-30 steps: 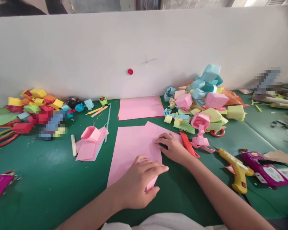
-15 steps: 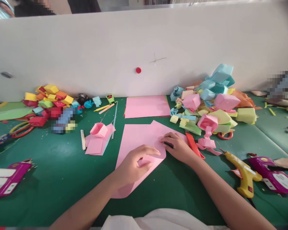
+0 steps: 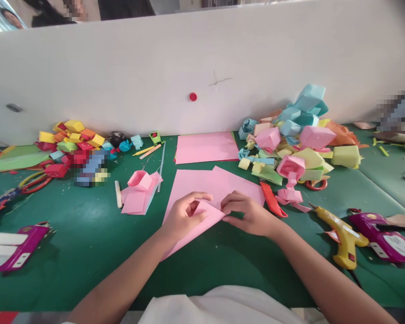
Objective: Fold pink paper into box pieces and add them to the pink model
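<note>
Left hand [image 3: 184, 218] pinching folded-up near edge of big pink paper [image 3: 192, 180]; right hand [image 3: 248, 213] pinching its pointy corner; far part of paper flat on green table [image 3: 97, 252], between both arms; red cutter [image 3: 273, 201] just beside right hand; small pink box [image 3: 139, 181] on pink cards [image 3: 133, 204], left side; yellow glue gun [image 3: 342, 238] farther right; pile of paper shapes [image 3: 291, 128] behind, by white wall [image 3: 138, 81]

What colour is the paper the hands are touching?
The paper is pink; the head view, the only one, shows it best.
</note>
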Motion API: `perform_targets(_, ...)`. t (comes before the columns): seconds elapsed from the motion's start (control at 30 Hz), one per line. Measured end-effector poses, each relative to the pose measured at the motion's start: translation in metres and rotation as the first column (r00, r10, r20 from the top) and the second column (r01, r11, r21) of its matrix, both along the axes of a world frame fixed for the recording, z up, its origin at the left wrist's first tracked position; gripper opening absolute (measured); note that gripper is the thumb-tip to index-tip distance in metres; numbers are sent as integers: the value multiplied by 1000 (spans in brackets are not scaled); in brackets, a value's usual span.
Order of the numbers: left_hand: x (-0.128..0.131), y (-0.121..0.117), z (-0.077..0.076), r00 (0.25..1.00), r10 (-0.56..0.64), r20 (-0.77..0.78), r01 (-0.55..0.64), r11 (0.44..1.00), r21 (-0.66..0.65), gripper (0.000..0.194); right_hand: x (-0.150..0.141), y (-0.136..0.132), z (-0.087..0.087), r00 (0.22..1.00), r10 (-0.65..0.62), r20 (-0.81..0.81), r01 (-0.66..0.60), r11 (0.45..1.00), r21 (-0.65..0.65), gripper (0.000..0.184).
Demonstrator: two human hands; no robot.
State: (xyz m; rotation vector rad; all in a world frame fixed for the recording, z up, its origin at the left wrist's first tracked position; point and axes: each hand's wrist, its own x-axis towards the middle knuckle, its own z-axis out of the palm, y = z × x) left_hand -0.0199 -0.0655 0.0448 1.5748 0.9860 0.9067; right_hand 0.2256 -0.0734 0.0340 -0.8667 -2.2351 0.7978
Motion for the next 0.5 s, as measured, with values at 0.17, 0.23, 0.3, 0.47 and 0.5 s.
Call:
perform_targets(0.17, -8, 8, 9, 786, 203, 584, 20, 936, -353, 38, 5, 3, 0, 999, 36, -26, -37, 999, -16, 9)
perform_targets(0.23, -13, 9, 16, 637, 300, 710, 40, 907, -420, 36, 5, 3, 1, 999, 43, -21, -43, 999, -13, 10)
perform_targets(0.3, -16, 8, 22, 559, 327, 762, 55, 902, -427, 34, 4, 3, 0, 999, 47, -14, -47, 999, -7, 10)
perform_targets(0.47, -17, 2, 31, 538, 305, 786, 56, 917, -394, 32, 3, 3, -5, 998, 57, 0, -57, 998, 2, 13)
perform_targets(0.5, -16, 1, 31, 533, 302, 790, 62, 918, -392, 33, 3, 3, -6, 998, 57, 3, -57, 998, 3, 13)
